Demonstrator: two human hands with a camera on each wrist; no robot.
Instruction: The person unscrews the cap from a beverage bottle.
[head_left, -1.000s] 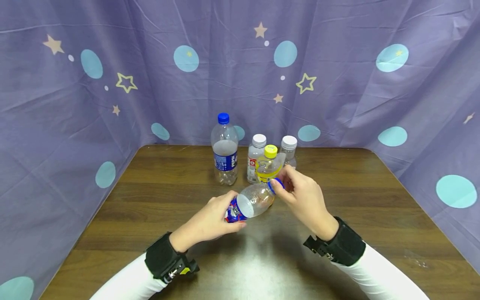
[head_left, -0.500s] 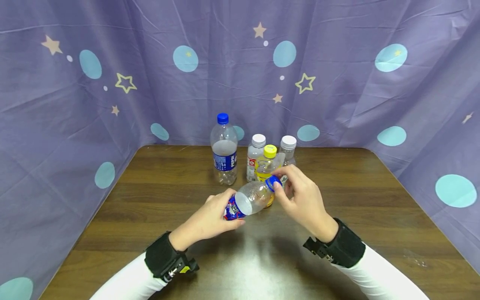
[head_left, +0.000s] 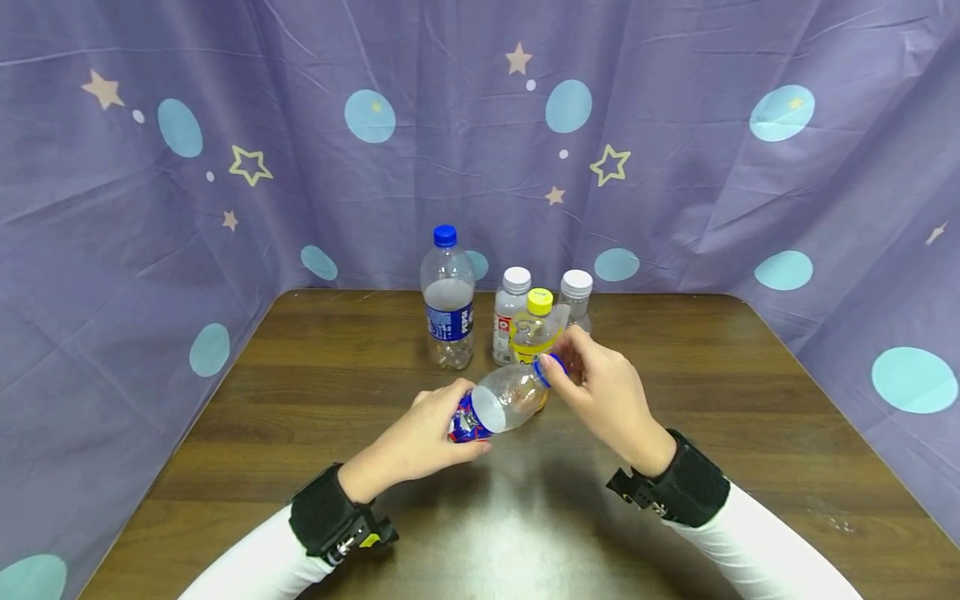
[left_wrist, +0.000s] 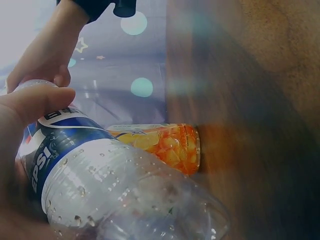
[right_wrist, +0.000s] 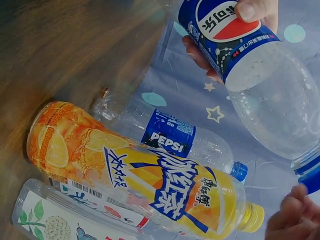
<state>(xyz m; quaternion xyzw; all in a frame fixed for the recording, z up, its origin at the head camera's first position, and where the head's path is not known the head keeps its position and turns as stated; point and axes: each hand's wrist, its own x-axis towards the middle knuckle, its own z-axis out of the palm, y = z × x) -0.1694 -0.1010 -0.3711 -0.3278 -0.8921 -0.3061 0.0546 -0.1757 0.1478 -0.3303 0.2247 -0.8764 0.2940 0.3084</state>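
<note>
An empty clear plastic bottle [head_left: 498,403] with a blue Pepsi label was held tilted above the wooden bench [head_left: 315,392], cap end pointing away. Its labelled lower body was gripped by the curled fingers of the left hand [head_left: 427,433]. The blue cap [head_left: 550,369] was pinched by the fingers of the right hand [head_left: 600,392], which had been rolled slightly forward over the cap since half a second before, suggesting that the cap was being twisted. Droplets clung inside the thin, smooth, rounded wall. Just behind stood an orange-labelled yellow-capped bottle [head_left: 534,333], a taller blue-capped bottle [head_left: 448,300] and two white-capped bottles [head_left: 513,312].
</note>
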